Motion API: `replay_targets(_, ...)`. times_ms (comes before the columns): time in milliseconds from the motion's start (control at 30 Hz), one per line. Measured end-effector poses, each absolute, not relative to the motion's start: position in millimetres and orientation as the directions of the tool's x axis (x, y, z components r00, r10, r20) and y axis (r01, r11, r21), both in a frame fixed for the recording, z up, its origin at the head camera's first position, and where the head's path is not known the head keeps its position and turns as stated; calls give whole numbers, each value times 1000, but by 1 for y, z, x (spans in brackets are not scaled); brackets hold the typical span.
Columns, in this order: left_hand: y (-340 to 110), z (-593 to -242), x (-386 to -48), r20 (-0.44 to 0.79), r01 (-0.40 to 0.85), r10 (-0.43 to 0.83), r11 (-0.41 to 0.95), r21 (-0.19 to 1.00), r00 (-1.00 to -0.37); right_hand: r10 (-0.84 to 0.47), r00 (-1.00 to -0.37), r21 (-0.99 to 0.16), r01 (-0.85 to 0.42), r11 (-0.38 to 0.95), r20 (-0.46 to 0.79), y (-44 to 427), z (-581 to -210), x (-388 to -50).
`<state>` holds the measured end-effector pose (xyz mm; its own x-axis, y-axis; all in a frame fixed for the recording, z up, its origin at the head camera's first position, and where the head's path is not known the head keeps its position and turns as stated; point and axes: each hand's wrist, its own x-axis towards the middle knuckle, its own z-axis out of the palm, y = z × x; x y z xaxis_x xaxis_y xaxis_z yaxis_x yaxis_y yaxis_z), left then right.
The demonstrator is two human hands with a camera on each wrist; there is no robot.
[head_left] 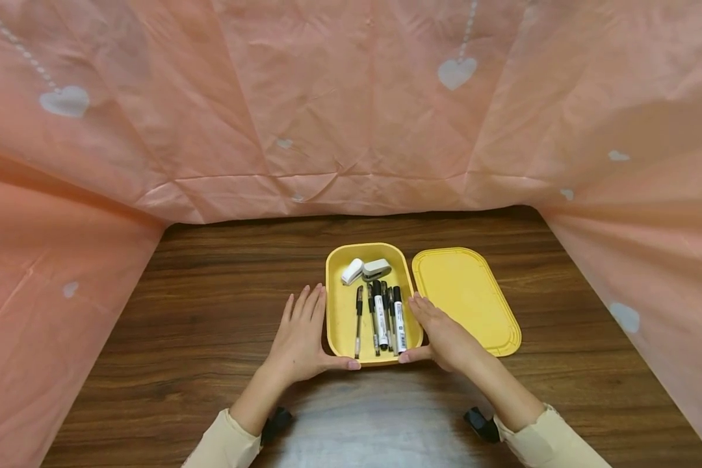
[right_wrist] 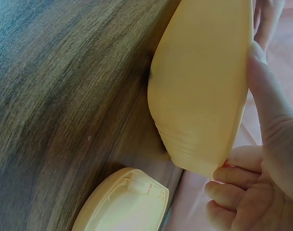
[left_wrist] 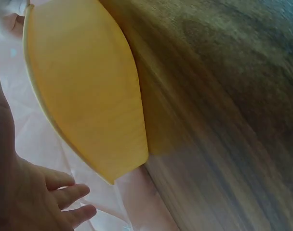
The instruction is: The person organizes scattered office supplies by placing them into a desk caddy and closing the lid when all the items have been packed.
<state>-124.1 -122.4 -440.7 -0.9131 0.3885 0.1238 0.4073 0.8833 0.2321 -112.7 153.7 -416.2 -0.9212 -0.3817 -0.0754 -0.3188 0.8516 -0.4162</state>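
Observation:
A yellow box (head_left: 340, 325) stands uncovered on the table, its outer wall (left_wrist: 88, 86) filling much of the left wrist view. Inside lie several black-capped pens (head_left: 359, 325), two white markers (head_left: 400, 325) and two small white objects like mini staplers (head_left: 376, 268). My left hand (head_left: 301, 341) is at the box's left side, fingers straight, thumb along the near rim. On the opposite side my right hand (head_left: 444, 335) touches the box (right_wrist: 199, 86) with extended fingers, its thumb on the near right corner. Neither hand's fingers curl round anything.
A flat yellow lid (head_left: 465, 299) lies just right of the box, close to my right hand. The wooden table (head_left: 222, 292) is enclosed at the back and both sides by pink sheeting (head_left: 339, 117) with white hearts.

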Motion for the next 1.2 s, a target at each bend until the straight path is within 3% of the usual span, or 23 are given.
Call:
replay_targets(867, -120, -451, -127, 90, 408, 399, 880, 243, -913, -363, -930, -472, -295, 830, -56, 154, -417, -110)
replay_targets(1200, -117, -449, -126, 44, 394, 397, 883, 253, -917, -312, -949, -438, -265, 859, -38, 154, -419, -107)
